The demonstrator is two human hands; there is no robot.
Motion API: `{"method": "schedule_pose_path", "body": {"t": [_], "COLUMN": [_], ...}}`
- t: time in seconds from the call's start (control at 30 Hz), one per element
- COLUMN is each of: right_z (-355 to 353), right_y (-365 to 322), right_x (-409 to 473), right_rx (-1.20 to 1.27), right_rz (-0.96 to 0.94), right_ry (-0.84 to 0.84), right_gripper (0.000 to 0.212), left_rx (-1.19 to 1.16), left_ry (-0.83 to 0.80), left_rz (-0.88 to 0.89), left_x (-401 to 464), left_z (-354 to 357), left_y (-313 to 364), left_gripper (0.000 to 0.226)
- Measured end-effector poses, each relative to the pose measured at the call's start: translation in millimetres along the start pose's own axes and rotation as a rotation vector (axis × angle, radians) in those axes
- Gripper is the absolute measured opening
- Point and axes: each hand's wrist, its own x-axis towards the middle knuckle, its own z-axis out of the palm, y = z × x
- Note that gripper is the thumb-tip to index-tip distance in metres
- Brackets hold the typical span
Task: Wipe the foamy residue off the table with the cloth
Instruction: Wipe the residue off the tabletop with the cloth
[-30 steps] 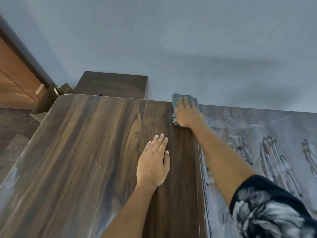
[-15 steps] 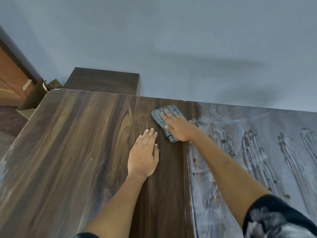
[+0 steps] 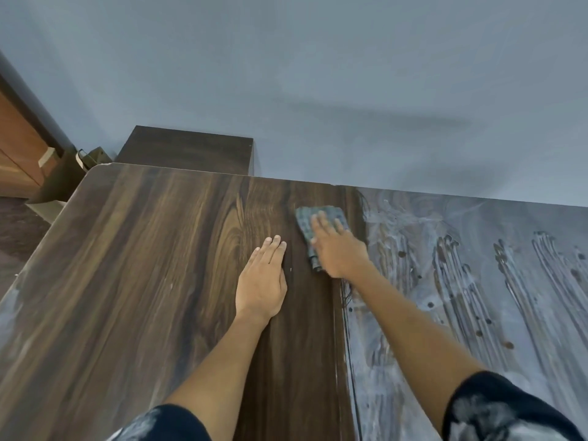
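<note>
A dark wood-grain table (image 3: 133,281) fills the lower view. White foamy residue (image 3: 477,281) streaked with finger marks covers its right part, up to a straight border near the middle. My right hand (image 3: 337,249) presses flat on a grey-blue cloth (image 3: 307,224), which lies on the bare wood just left of the foam edge, near the table's far edge. My left hand (image 3: 264,278) rests palm down on the bare wood, fingers together, a little left of the cloth and holding nothing.
A grey-blue wall (image 3: 318,74) rises right behind the table's far edge. A dark wooden cabinet (image 3: 187,151) stands behind the far left corner. A brown paper bag (image 3: 63,173) and a wooden door (image 3: 16,154) are at the left.
My right hand has drawn the cloth from the table's far edge toward me and leftward onto the bare wood. The left hand stays flat in place. The view has shifted slightly.
</note>
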Motion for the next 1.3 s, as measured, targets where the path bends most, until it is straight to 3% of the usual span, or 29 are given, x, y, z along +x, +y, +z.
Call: {"method": "schedule_pose_path", "body": {"t": [0.1,0.17,0.27,0.4,0.43,0.6,0.67,0.73,0.8,0.87,1.0,1.1,1.3], "right_z": [2.6,11.9,28.7,22.7,18.4,17.7,25.0,35.8,42.4,34.6,18.8,31.6,57.7], "right_y": [11.7,-11.8,-52.5,-28.2,-13.7,-15.4,-53.2,-80.1,-79.0,-54.6,-17.6,-38.0,-97.1], "right_x": [-6.6,-18.8,-48.3,-66.0,-61.7,-70.5,-86.7,-97.8,-93.0,-79.4,-80.3,-102.8,-148.0], "right_rx": [0.004,0.045,0.038,-0.065,-0.062,-0.003,0.008,-0.052,-0.081,-0.076,-0.025,0.048,0.026], "right_rz": [0.396,0.54,0.428,-0.07,-0.054,0.522,0.486,0.287,0.062,-0.047,0.285,0.454,0.41], "right_ry": [-0.038,-0.045,-0.037,0.021,0.004,-0.129,-0.148,-0.127,-0.067,-0.044,-0.114,-0.116,-0.115], "right_gripper": [0.059,0.064,0.067,0.056,0.054,0.065,0.067,0.068,0.067,0.068,0.07,0.066,0.064], "left_rx": [-0.004,-0.004,-0.013,-0.004,0.002,0.069,0.086,0.099,0.114,0.129,0.155,0.162,0.172], "left_ry": [0.017,0.015,0.021,0.018,0.018,-0.023,-0.033,-0.028,-0.03,-0.03,-0.063,-0.07,-0.104], "left_rz": [-0.011,-0.02,-0.04,-0.058,-0.052,-0.055,-0.067,-0.06,-0.069,-0.092,-0.084,-0.086,-0.106], "left_x": [-6.3,-8.9,-10.7,-21.0,-25.0,-46.1,-54.2,-62.5,-69.8,-76.2,-94.0,-108.1,-127.0], "left_z": [-1.0,-1.2,0.7,2.4,2.6,1.0,0.6,2.4,2.5,-0.3,-6.7,-7.7,-12.7], "left_y": [1.8,2.4,3.5,4.4,4.4,6.0,6.5,6.7,8.1,9.9,14.0,14.7,19.8], "left_gripper": [0.046,0.047,0.048,0.048,0.047,0.046,0.05,0.047,0.049,0.048,0.049,0.049,0.052]}}
